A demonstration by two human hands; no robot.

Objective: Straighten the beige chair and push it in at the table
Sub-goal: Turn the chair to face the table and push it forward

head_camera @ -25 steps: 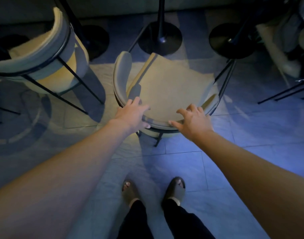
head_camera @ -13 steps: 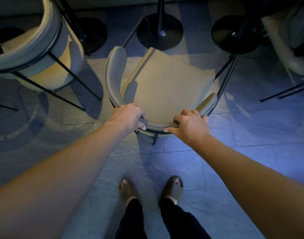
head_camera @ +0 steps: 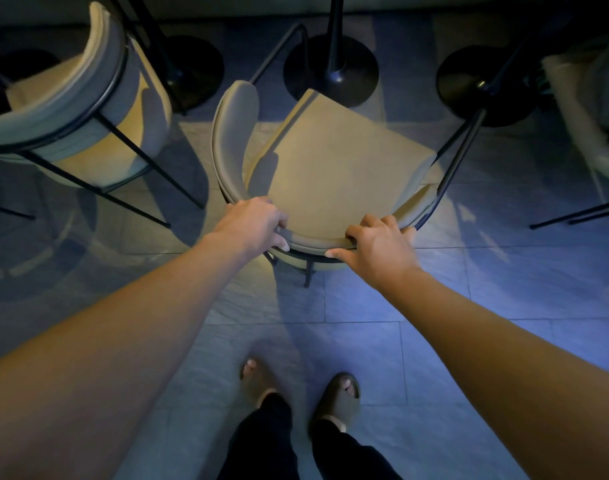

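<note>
The beige chair [head_camera: 344, 168] stands in front of me on a tiled floor, seen from above, with a curved padded backrest and thin black metal legs. Its seat is turned somewhat clockwise, so its front corner points at a black round table base [head_camera: 330, 69]. My left hand [head_camera: 256, 221] is closed over the left part of the backrest. My right hand [head_camera: 379, 242] grips the backrest to the right, fingers curled over the top and thumb underneath. The tabletop itself is not clearly visible in the dim light.
A second beige chair [head_camera: 71, 109] stands at the upper left. More black pedestal bases sit at left [head_camera: 192, 71] and right [head_camera: 483, 84]. Further chair legs and a pale seat show at the far right [head_camera: 587, 133]. My feet in slippers [head_camera: 337, 393] are below.
Both hands went from resting open on the backrest to closing around it. The chair has shifted a little away from me toward the table base.
</note>
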